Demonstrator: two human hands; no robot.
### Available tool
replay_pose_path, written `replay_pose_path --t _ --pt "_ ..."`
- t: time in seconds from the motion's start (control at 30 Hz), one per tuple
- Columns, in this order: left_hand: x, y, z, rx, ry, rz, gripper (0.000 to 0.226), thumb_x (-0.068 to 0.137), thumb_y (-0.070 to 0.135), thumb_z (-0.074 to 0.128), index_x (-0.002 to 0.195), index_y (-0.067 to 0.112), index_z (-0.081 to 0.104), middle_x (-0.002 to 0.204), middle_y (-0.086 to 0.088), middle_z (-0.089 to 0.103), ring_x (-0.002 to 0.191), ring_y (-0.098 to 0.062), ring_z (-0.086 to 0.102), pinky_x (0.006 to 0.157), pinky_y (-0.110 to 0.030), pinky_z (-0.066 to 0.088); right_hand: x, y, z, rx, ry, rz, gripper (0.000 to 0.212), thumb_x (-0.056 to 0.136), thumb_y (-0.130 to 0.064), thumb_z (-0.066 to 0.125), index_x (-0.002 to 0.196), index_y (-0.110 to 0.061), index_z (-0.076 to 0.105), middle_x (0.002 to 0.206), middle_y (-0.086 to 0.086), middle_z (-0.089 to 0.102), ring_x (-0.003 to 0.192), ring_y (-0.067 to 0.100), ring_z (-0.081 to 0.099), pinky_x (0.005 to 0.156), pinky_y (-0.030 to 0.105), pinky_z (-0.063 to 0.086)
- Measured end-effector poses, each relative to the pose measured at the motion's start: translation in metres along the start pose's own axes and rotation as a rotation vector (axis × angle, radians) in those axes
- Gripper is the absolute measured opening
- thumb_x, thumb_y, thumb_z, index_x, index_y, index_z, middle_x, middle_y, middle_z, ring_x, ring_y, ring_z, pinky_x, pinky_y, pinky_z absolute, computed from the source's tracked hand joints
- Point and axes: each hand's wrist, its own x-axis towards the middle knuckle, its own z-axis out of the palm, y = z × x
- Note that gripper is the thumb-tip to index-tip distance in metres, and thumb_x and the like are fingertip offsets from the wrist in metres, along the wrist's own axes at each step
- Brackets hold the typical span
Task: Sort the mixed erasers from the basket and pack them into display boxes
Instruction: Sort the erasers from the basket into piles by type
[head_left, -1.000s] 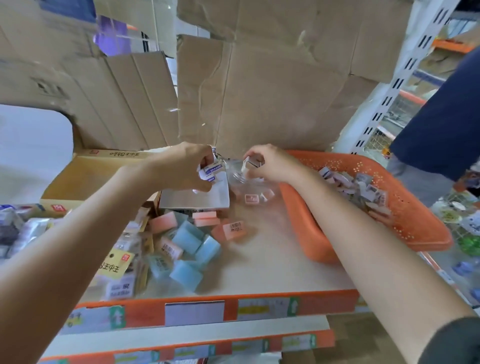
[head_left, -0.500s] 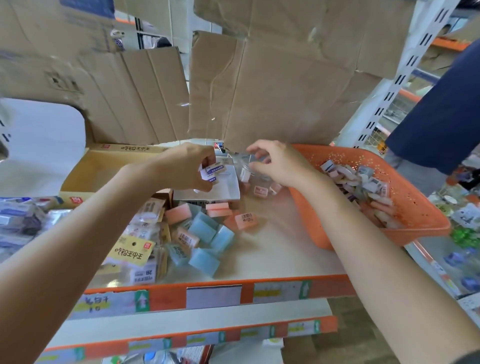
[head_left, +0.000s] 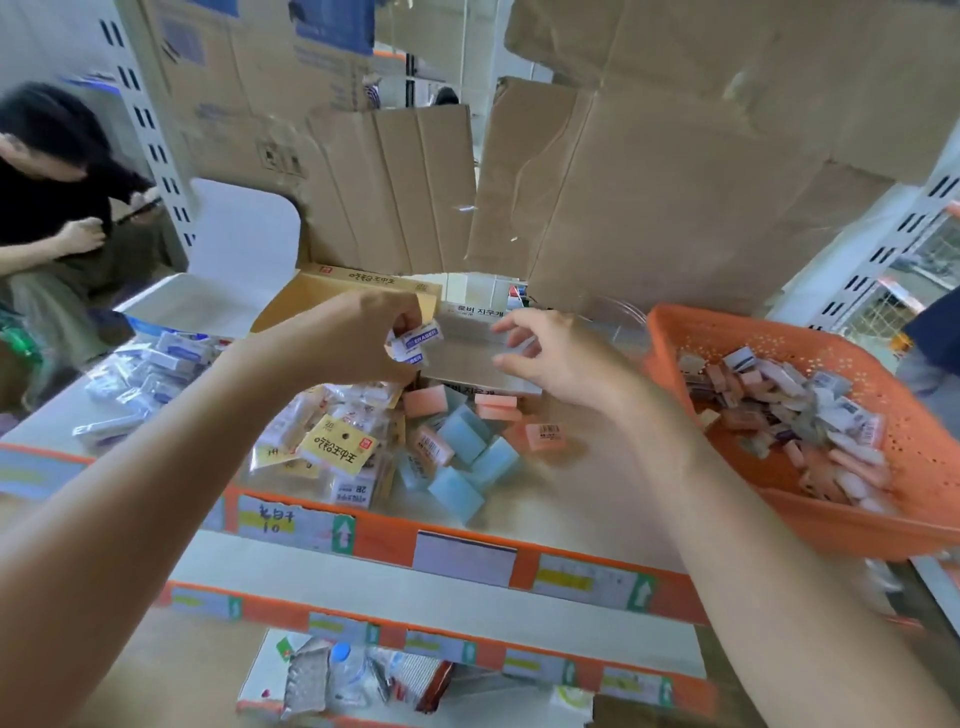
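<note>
My left hand (head_left: 358, 338) grips a small stack of white erasers with blue "ERASER" sleeves (head_left: 415, 343) above the shelf. My right hand (head_left: 550, 358) hovers just to their right with loosely bent fingers, holding nothing, over a grey display box (head_left: 467, 358). The orange basket (head_left: 779, 332) at the right holds a heap of mixed wrapped erasers (head_left: 789, 410). Loose pink erasers (head_left: 426, 401) and blue erasers (head_left: 467, 431) lie on the shelf below my hands. An open yellow-brown display box (head_left: 322, 291) stands behind my left hand.
Bagged erasers with yellow labels (head_left: 332, 447) lie at the front left, and white boxed erasers (head_left: 150, 369) further left. Cardboard sheets (head_left: 649, 208) wall the back. A seated person (head_left: 57, 208) is at far left, another person's sleeve (head_left: 935, 327) at far right.
My right hand has let go of the eraser it held and drawn back from the clear container, fingers now loose. The camera has swung left and up. My left hand keeps its erasers.
</note>
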Motion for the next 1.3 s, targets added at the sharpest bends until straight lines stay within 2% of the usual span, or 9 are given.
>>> replay_pose_path --t 0.07,0.2,0.33,0.57,0.67,0.77,1.03,1.17,1.3 --pt "-0.008 -0.010 -0.003 0.001 0.033 -0.022 0.032 0.071 0.026 0.076 0.094 0.016 0.056 0.087 0.003 0.060 0.077 -0.019 0.054 0.061 -0.019 0.040 0.003 -0.011 0.005 0.008 -0.030 -0.032 0.039 0.090 -0.033 0.060 0.127 -0.023 0.053 0.104 -0.007 0.052 0.094 0.014 0.055 0.088 0.033 0.046" --pt "-0.027 -0.030 -0.008 -0.011 0.020 -0.049 0.033 0.072 0.025 0.076 0.094 0.015 0.055 0.094 -0.001 0.063 0.080 -0.018 0.055 0.071 -0.027 0.046 0.011 -0.036 0.016 0.010 -0.026 -0.082 0.044 0.089 -0.033 0.061 0.131 -0.025 0.049 0.105 -0.008 0.055 0.096 0.015 0.057 0.090 0.036 0.048" --pt "-0.045 -0.057 -0.017 0.018 0.047 -0.086 0.034 0.074 0.023 0.075 0.099 0.013 0.056 0.089 0.004 0.057 0.077 -0.014 0.050 0.059 -0.008 0.034 0.019 -0.061 0.031 0.002 -0.028 -0.109 0.043 0.089 -0.031 0.061 0.130 -0.024 0.050 0.113 -0.003 0.060 0.097 0.014 0.058 0.090 0.034 0.048" --pt "-0.069 -0.124 -0.041 0.057 0.031 -0.079 0.034 0.070 0.021 0.076 0.089 0.022 0.048 0.078 0.009 0.052 0.077 -0.020 0.051 0.066 -0.026 0.035 0.041 -0.116 0.061 0.056 0.074 -0.100 0.041 0.089 -0.030 0.062 0.128 -0.022 0.053 0.113 0.000 0.061 0.095 0.013 0.059 0.087 0.032 0.049" --pt "-0.080 -0.151 -0.046 0.043 -0.013 -0.055 0.034 0.071 0.021 0.076 0.096 0.016 0.053 0.088 0.003 0.057 0.081 -0.020 0.052 0.065 -0.023 0.034 0.051 -0.140 0.078 0.080 0.107 -0.080 0.038 0.089 -0.027 0.062 0.126 -0.021 0.055 0.108 0.000 0.061 0.093 0.014 0.060 0.088 0.035 0.051" --pt "-0.090 -0.174 -0.050 0.024 -0.050 -0.012 0.038 0.072 0.021 0.075 0.103 0.015 0.054 0.096 0.001 0.063 0.086 -0.020 0.056 0.071 -0.027 0.041 0.057 -0.162 0.093 0.093 0.144 -0.052 0.035 0.089 -0.026 0.061 0.124 -0.021 0.057 0.105 -0.001 0.063 0.092 0.014 0.060 0.087 0.037 0.051" --pt "-0.123 -0.219 -0.062 0.008 -0.183 0.052 0.033 0.073 0.028 0.074 0.098 0.020 0.054 0.092 0.007 0.062 0.082 -0.017 0.056 0.067 -0.017 0.041 0.064 -0.201 0.119 0.116 0.149 0.009 0.033 0.090 -0.025 0.060 0.122 -0.020 0.058 0.104 -0.003 0.062 0.094 0.013 0.060 0.088 0.036 0.050" --pt "-0.132 -0.230 -0.061 0.049 -0.340 0.058 0.030 0.074 0.028 0.072 0.083 0.033 0.044 0.086 0.014 0.055 0.078 -0.011 0.051 0.062 -0.010 0.036 0.064 -0.213 0.128 0.099 0.126 0.024 0.033 0.091 -0.027 0.059 0.123 -0.019 0.057 0.106 -0.003 0.063 0.093 0.011 0.059 0.087 0.034 0.050" --pt "-0.134 -0.238 -0.056 0.073 -0.384 0.042 0.028 0.076 0.029 0.072 0.093 0.030 0.049 0.092 0.012 0.056 0.082 -0.010 0.051 0.065 -0.013 0.040 0.059 -0.218 0.133 0.095 0.122 0.029 0.032 0.091 -0.026 0.058 0.122 -0.018 0.058 0.106 -0.001 0.064 0.091 0.011 0.059 0.083 0.028 0.050"
